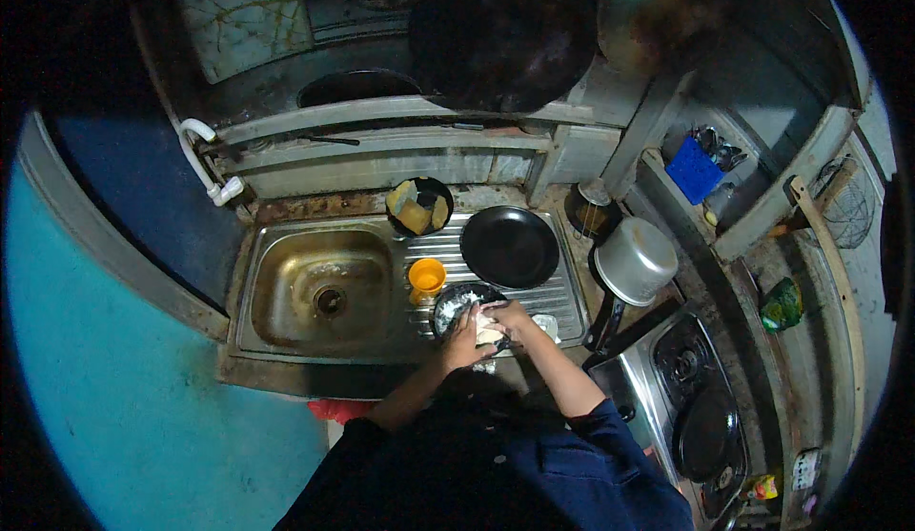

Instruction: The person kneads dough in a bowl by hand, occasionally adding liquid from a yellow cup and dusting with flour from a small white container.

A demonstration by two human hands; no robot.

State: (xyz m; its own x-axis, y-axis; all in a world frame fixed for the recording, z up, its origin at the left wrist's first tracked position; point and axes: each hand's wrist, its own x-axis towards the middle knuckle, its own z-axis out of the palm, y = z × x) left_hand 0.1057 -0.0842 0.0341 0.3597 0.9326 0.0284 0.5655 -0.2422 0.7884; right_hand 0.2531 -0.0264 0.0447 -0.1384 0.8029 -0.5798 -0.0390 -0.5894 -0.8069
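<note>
Both hands are together in a dark bowl on the ribbed drainboard of a steel sink. White flour coats the bowl's far left side. Between my hands lies a pale lump of dough. My left hand presses it from the left, and my right hand has its fingers bent over it from the right. The fingertips are partly hidden. An orange cup stands just beyond the bowl, to the left. Behind it, a black pan lies flat on the drainboard.
The sink basin is on the left. A dark bowl with yellowish pieces sits at the back edge. To the right are a silver pot, a gas stove with a black pan, and a blue utensil basket.
</note>
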